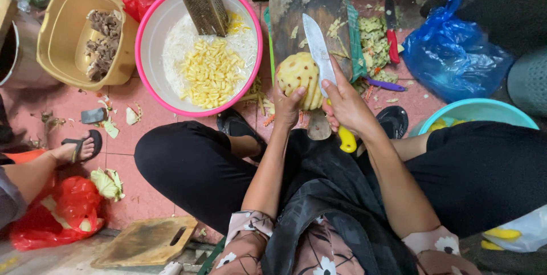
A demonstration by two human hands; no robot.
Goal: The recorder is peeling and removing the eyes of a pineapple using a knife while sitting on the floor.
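The left hand (289,106) cups a knobbly peeled yellow pineapple (299,79) over a worn wooden cutting board (310,10). The right hand (346,106) clenches a yellow-handled steel knife (325,70) against it, beside a pink-rimmed round bowl (149,24) holding a metal grater (202,0).

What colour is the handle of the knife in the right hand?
Yellow, seen in the head view: the knife handle sticks out below the right hand.

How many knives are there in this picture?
2. One with a yellow handle is in the right hand, its blade against the peeled pineapple that the left hand steadies. A red-handled knife lies among the peelings. Others may be hidden.
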